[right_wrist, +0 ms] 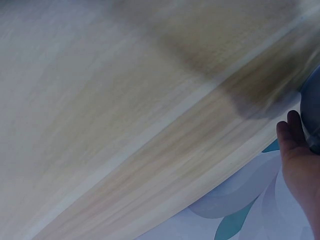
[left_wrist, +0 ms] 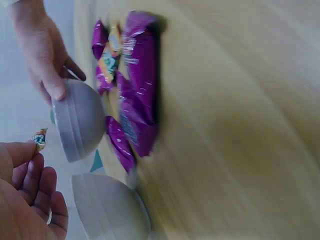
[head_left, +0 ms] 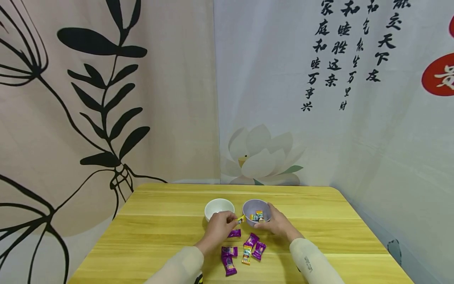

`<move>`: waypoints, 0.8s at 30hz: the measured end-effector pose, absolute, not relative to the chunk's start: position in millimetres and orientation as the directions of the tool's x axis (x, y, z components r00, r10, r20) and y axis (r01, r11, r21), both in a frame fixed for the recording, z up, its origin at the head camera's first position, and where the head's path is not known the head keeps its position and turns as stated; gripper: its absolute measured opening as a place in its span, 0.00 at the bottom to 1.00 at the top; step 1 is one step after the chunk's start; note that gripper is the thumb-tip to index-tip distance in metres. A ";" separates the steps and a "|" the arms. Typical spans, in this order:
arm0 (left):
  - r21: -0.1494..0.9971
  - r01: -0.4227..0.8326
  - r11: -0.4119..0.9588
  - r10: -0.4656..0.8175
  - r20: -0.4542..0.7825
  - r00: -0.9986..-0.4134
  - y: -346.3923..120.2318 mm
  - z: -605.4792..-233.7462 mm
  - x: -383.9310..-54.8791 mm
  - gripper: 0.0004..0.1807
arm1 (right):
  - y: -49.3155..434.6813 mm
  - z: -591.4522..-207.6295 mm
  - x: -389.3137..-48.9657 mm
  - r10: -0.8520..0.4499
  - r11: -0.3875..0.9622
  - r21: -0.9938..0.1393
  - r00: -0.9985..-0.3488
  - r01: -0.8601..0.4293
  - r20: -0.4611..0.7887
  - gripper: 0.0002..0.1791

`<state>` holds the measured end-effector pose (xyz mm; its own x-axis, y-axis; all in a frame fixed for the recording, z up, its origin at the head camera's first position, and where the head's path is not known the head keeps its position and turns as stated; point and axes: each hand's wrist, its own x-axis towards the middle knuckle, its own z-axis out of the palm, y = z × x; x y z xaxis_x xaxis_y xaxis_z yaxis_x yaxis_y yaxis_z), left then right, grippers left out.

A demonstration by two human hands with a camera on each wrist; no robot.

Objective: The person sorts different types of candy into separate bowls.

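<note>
In the head view my left hand (head_left: 220,228) pinches a yellow-wrapped candy (head_left: 241,219) between thumb and fingertips, close to the near left rim of a light purple bowl (head_left: 250,206). The left wrist view shows the same candy (left_wrist: 39,139) sticking out past the thumb, the other fingers loosely bent. My right hand (head_left: 278,225) holds the purple bowl at its right side, thumb toward the front and fingers toward the back. Inside that bowl lie yellow candies (head_left: 260,215). Left of it stands a white bowl (head_left: 219,204), partly covered by my left hand.
Purple-wrapped candies (head_left: 229,266) lie scattered on the wooden table (head_left: 170,225) in front of the bowls. Among them is another yellow candy (head_left: 246,255). Behind the table's far edge hangs a printed cloth (head_left: 184,98) with plants, a lotus and writing.
</note>
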<state>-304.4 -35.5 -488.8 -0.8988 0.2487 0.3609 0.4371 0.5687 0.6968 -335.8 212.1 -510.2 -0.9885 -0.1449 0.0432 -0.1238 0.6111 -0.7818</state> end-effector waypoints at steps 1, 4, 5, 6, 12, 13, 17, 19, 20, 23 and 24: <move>0.703 0.433 0.564 0.241 0.361 -0.901 -33.1 -487.3 -305.9 0.03 | 212.2 -510.1 -335.7 -0.148 0.608 -0.783 -0.988 -0.129 0.048 0.64; 0.719 0.417 0.556 0.216 0.359 -0.908 -25.6 -484.1 -310.3 0.02 | 212.6 -510.1 -335.9 -0.155 0.599 -0.788 -0.986 -0.140 0.057 0.63; 0.718 0.416 0.559 0.208 0.364 -0.908 -23.0 -483.4 -312.0 0.03 | 212.7 -510.1 -336.0 -0.157 0.597 -0.789 -0.986 -0.143 0.059 0.63; 0.718 0.413 0.561 0.200 0.367 -0.909 -20.2 -483.2 -313.8 0.02 | 212.8 -510.1 -336.0 -0.158 0.596 -0.790 -0.986 -0.144 0.060 0.63; 0.726 0.370 0.580 0.146 0.354 -0.924 -4.2 -482.0 -323.4 0.02 | 213.0 -511.1 -336.4 -0.167 0.599 -0.787 -0.984 -0.148 0.058 0.63; 0.727 0.365 0.581 0.142 0.351 -0.925 -2.0 -482.1 -324.5 0.02 | 213.0 -511.3 -336.5 -0.170 0.600 -0.785 -0.984 -0.150 0.058 0.63; 0.726 0.378 0.574 0.171 0.346 -0.923 4.8 -482.3 -327.3 0.05 | 213.4 -511.5 -337.1 -0.173 0.607 -0.779 -0.983 -0.157 0.064 0.63; 0.710 0.400 0.580 0.199 0.353 -0.914 6.7 -483.0 -328.2 0.07 | 213.6 -511.9 -337.5 -0.174 0.609 -0.777 -0.982 -0.160 0.066 0.64; 0.702 0.409 0.583 0.212 0.355 -0.911 7.2 -483.0 -328.3 0.08 | 213.7 -512.3 -337.9 -0.179 0.610 -0.775 -0.981 -0.166 0.070 0.64; 0.673 0.424 0.606 0.224 0.367 -0.903 7.4 -483.0 -327.8 0.09 | 214.1 -513.0 -339.2 -0.185 0.612 -0.772 -0.980 -0.172 0.072 0.63; 0.667 0.427 0.611 0.222 0.374 -0.901 7.1 -483.0 -327.7 0.09 | 214.3 -513.1 -339.6 -0.187 0.613 -0.770 -0.980 -0.175 0.074 0.63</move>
<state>-327.7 7.1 -483.0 -0.9007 0.2216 0.3736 0.4269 0.6107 0.6670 -339.6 214.3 -513.1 -0.9796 -0.1866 0.0740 -0.1750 0.6131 -0.7704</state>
